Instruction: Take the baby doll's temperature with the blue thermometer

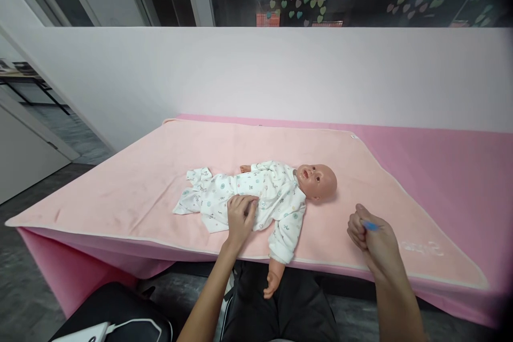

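A baby doll point(280, 192) in a white printed romper lies on its back on a pale pink blanket point(120, 187), head to the right. One doll arm hangs over the front edge of the table. My left hand point(240, 219) rests flat on the doll's belly, fingers on the cloth. My right hand point(371, 235) hovers over the blanket to the right of the doll's head, closed in a fist around a small blue object point(371, 226), of which only a thin tip shows.
The blanket covers a table with a darker pink sheet point(460, 171) against a white wall. A dark bag or chair point(120, 315) sits below at the front left. Grey floor and a doorway lie to the left.
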{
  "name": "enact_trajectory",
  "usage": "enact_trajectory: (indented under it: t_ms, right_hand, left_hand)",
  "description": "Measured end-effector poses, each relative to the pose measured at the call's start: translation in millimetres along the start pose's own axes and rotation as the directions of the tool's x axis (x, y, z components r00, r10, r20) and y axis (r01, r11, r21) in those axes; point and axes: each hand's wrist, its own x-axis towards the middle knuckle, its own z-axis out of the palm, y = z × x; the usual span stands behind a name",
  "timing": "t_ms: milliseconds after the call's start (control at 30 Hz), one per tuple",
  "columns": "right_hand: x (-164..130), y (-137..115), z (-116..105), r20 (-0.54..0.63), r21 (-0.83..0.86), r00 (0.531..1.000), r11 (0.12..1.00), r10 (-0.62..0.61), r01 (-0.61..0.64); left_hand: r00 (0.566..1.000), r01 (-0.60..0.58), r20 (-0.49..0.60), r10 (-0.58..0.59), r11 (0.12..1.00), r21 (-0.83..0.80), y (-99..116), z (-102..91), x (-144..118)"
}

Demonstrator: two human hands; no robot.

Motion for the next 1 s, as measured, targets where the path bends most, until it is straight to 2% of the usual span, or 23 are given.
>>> enact_trajectory:
  t_ms: [67, 167, 300, 433, 600, 833, 900, 1000]
  right_hand:
    - [2, 1, 1, 0.071, 0.022, 0.997, 0.999, 0.044, -0.045]
    - [4, 3, 4, 0.114, 0.032, 0.991, 0.997, 0.069, -0.073]
    - [4, 6, 7, 0.065, 0.006, 0.998, 1.0, 0.022, -0.023]
    - [5, 7, 7, 0.051, -0.031, 0.998, 0.999, 0.031, -0.03]
    - [4, 7, 6, 0.084, -0.047, 0.994, 0.997, 0.063, -0.06]
    - [0, 2, 7, 0.138, 0.037, 0.985, 0.993, 0.103, -0.109]
    - [2, 2, 7, 0.112, 0.056, 0.988, 0.992, 0.107, -0.114]
    - [6, 6, 8, 0.094, 0.032, 0.989, 0.992, 0.116, -0.12]
  left_hand:
    - [1.0, 0.0, 0.001, 0.0, 1.0, 0.006, 0, -0.3, 0]
    - [1.0, 0.0, 0.004, 0.0, 1.0, 0.006, 1, -0.7, 0]
    - [1.0, -0.001, 0.004, 0.001, 1.0, 0.002, 1, -1.1, 0]
    - [1.0, -0.007, 0.007, 0.007, 1.0, 0.015, 1, -0.9, -1]
    - [1.0, 0.006, 0.013, -0.006, 1.0, 0.011, 2, -1.6, -2]
    - [0.999, 0.018, 0.026, -0.019, 1.0, 0.017, 0, 0.1, 1]
    - [0.999, 0.007, -0.034, -0.007, 1.0, 0.024, 9, -1.4, 2]
    - [0.967, -0.011, -0.256, 0.0, 0.999, -0.041, 40, -11.9, -5]
